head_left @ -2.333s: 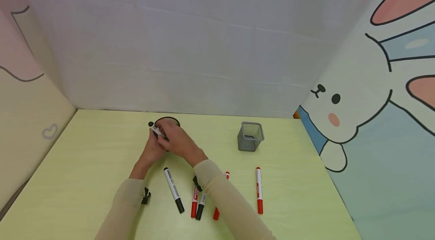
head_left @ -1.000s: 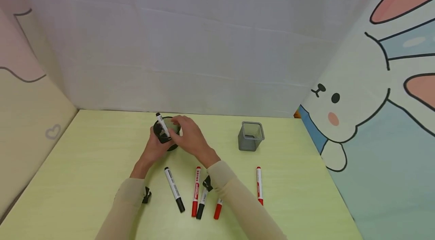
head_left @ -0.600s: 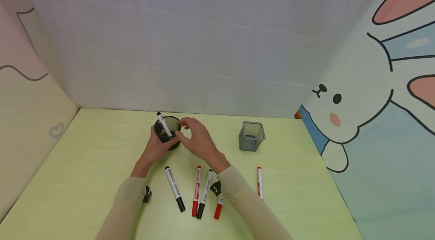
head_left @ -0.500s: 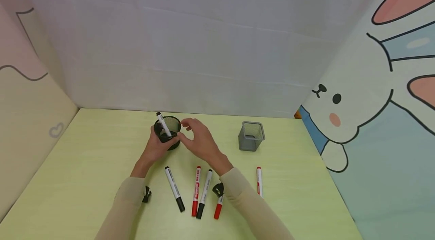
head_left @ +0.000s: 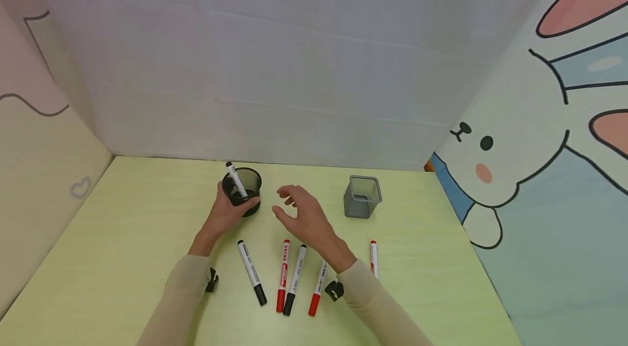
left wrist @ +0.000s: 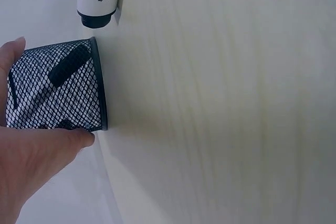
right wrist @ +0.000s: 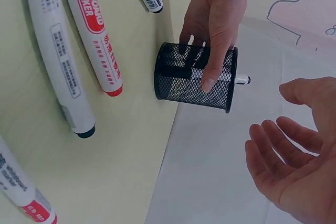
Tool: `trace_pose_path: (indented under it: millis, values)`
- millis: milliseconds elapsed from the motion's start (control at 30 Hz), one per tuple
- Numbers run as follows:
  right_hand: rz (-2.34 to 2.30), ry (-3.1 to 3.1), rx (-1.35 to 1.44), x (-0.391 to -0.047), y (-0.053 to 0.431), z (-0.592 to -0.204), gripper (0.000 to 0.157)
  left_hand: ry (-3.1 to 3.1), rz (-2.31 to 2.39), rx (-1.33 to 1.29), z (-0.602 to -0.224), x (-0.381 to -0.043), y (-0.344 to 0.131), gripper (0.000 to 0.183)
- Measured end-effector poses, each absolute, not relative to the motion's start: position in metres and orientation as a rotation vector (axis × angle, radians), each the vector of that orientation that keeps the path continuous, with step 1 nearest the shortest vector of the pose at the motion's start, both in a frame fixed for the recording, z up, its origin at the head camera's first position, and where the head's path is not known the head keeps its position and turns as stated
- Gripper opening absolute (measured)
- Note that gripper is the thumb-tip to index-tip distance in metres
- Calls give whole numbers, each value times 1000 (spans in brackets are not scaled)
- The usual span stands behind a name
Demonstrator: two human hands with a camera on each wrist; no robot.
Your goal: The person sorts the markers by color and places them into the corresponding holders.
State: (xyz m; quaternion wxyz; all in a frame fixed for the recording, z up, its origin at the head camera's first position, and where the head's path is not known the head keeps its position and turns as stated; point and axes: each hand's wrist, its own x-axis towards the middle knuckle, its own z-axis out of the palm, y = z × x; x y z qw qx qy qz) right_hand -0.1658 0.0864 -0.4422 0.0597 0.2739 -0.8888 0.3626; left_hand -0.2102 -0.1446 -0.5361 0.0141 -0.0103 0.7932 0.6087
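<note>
My left hand (head_left: 224,216) grips a round black mesh pen holder (head_left: 252,178) near the back left of the table, its thumb on the near side. Inside leans a black-capped whiteboard marker (head_left: 236,180), one end sticking out over the rim. Through the mesh in the left wrist view, the marker's dark end (left wrist: 69,66) shows. Right of the holder and apart from it is my right hand (head_left: 310,222), fingers loosely bent with nothing in them. The right wrist view shows the palm (right wrist: 304,177) bare.
Across the front lie a black marker (head_left: 252,272), a red marker (head_left: 283,275), another black marker (head_left: 295,279) and a second red marker (head_left: 318,289). My right sleeve partly covers a further red marker (head_left: 374,259). A square grey mesh holder (head_left: 362,199) stands back right.
The right hand has let go of the marker, which now leans in the black holder, and has drawn back to the right. My left hand stays on the holder.
</note>
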Motion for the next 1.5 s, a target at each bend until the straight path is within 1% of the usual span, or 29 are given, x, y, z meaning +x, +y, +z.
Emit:
trace_pose_path:
  millis: [300, 900, 1167, 1500]
  values:
    - [1163, -2689, 746, -150, 105, -445, 31, 2486, 1909, -7, -534, -210, -142, 97]
    - [1166, -2817, 548, -119, 128, -456, 30, 2482, 1912, -12, -529, -206, -141, 97]
    - [1176, -2912, 473, -105, 133, -465, 32, 2497, 1890, -26, -525, -203, -142, 99]
    - [1157, -3036, 360, -92, 128, -476, 39, 2514, 1843, -53, -522, -202, -141, 102]
